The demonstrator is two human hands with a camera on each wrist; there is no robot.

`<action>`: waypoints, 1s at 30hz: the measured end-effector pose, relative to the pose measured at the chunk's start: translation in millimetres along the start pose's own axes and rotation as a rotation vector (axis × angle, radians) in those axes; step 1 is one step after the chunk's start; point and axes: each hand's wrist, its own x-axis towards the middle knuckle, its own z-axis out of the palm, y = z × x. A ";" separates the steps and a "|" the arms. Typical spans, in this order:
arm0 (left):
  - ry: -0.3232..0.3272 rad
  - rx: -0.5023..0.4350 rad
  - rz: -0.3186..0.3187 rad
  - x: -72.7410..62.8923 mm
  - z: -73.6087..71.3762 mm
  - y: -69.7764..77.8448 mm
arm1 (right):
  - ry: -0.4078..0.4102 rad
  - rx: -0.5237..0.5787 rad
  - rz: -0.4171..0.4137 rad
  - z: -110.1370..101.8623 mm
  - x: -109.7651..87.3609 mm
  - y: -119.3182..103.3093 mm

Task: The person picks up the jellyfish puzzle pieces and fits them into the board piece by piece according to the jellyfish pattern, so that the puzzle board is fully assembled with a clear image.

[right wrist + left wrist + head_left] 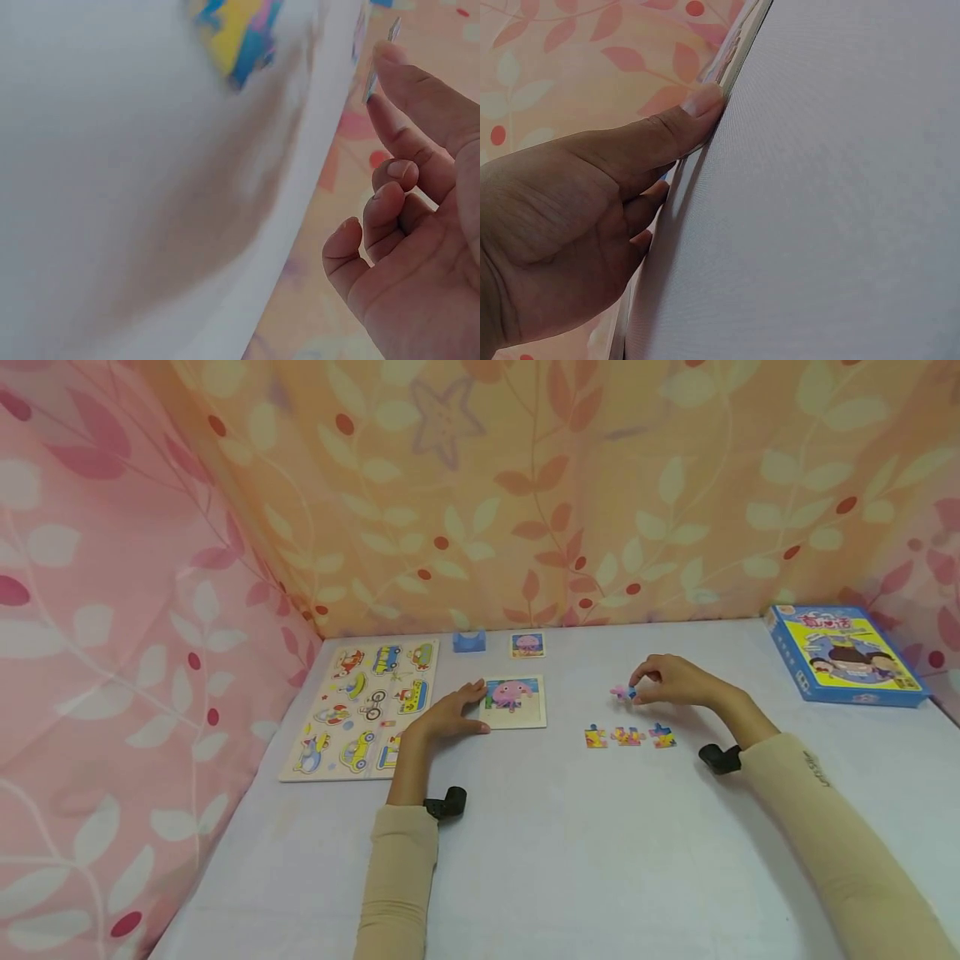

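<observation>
- A puzzle piece (622, 692), pink and blue, sits pinched between the thumb and forefinger of the person's right hand (671, 681); the remaining fingers curl in toward the palm.
- The piece juts leftward from those fingertips, toward a small puzzle tray (543, 702). In the right wrist view it shows edge-on, a thin tilted sliver that appears clear of the cloth; its long axis is hard to tell.
- The tray lies to the left of the pinching fingers, across a stretch of white tablecloth (555, 835), and a little nearer the person.
- The left hand (446, 714) is the closer one, touching the tray's left side, fingers and thumb spread apart, the thumb by its near corner.
- Inside the tray, a pink figure (510, 693) fills part of the picture; the lower portion looks pale and unfilled.
- Three loose pieces (627, 737) line up in a row on the person's side of the held one, just beside it and right of the tray.
</observation>
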 end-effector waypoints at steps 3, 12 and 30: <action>0.001 0.001 0.001 -0.1 0.5 -0.3 | -0.019 0.018 -0.014 2.3 12.5 -13.7; -0.006 -0.005 -0.009 1.8 1.6 -2.5 | -0.069 0.013 -0.071 15.6 55.7 -49.7; -0.010 0.003 -0.015 2.7 -1.8 -1.4 | -0.081 0.049 -0.127 62.1 94.0 -86.1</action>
